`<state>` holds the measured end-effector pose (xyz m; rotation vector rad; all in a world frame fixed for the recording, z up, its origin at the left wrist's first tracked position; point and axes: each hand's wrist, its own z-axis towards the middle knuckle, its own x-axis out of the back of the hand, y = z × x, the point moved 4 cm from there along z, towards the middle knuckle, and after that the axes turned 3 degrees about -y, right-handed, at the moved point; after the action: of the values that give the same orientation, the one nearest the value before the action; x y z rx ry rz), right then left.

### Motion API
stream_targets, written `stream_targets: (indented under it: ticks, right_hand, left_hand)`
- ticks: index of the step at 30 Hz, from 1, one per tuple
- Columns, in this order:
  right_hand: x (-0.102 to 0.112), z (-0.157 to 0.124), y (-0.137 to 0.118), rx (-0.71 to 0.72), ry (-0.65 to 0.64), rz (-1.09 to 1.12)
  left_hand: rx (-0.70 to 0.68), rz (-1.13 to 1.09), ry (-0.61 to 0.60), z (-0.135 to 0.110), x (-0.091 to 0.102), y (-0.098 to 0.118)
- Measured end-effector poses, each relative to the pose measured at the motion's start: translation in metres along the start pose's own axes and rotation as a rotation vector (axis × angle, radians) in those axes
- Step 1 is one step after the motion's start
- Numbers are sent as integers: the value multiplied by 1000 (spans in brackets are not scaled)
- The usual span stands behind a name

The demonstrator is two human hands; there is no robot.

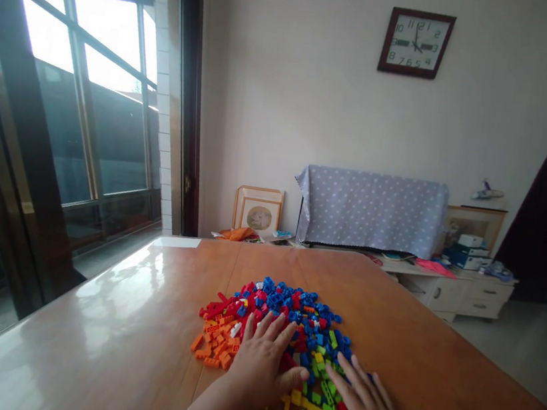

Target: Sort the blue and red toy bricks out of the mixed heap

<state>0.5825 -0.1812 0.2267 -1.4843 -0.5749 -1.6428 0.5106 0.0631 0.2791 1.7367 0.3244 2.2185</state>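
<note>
A spread-out heap of toy building bricks [301, 303] lies on the wooden table. Orange bricks [220, 342] are at its left, red and blue ones at the back, green and yellow bricks [312, 405] at the front right. My left hand [263, 358] rests over the middle of the heap, palm down, fingers spread, over red bricks. My right hand [368, 406] is at the heap's right edge with its fingers stretched out, beside green and blue bricks. Neither hand grips a brick that I can see. Bricks beneath both palms are hidden.
The glossy brown table [135, 335] reaches away to a white sheet [176, 242] at its far left corner. Beyond it stand a low white cabinet [480, 299] and something under a dotted grey-blue cloth [373, 211]. Large glass windows [97, 128] line the left.
</note>
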Motion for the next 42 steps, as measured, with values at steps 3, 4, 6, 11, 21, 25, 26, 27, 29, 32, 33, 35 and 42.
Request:
stream_targets:
  ticks: [3,4,6,11,21,25,26,27,29,32,33,35,42]
  right_hand:
    - [-3,13,-4,-27,-79,40]
    - [-2,19,-6,-33,-99,52]
    - [0,33,-10,-43,-133,76]
    - [6,64,-16,-97,-85,93]
    - [11,121,-29,-74,188,151]
    - [3,138,-40,-40,219,224]
    - [2,140,-43,-34,227,233]
    - [1,141,-45,-30,234,237]
    - [1,141,-49,-21,245,230]
    - [10,136,-53,-5,261,223]
    - [14,134,-53,-8,265,227]
    - [22,133,-50,-40,268,244]
    - [28,142,-29,-96,325,509]
  left_hand:
    - [3,-5,-15,1,1,-1]
    - [7,-8,-4,1,2,-1]
    - [12,-11,23,2,4,-1]
    - [90,48,38,8,6,0]
    - [114,60,-104,30,-12,-31]
    - [184,110,-75,31,-10,-39]
    - [198,124,-43,31,-7,-40]
    - [208,135,-5,29,-4,-41]
    - [223,145,73,26,3,-42]
    - [234,154,185,18,14,-42]
    - [235,156,222,15,17,-43]
    - [238,161,285,9,23,-44]
    - [283,146,335,4,28,-56]
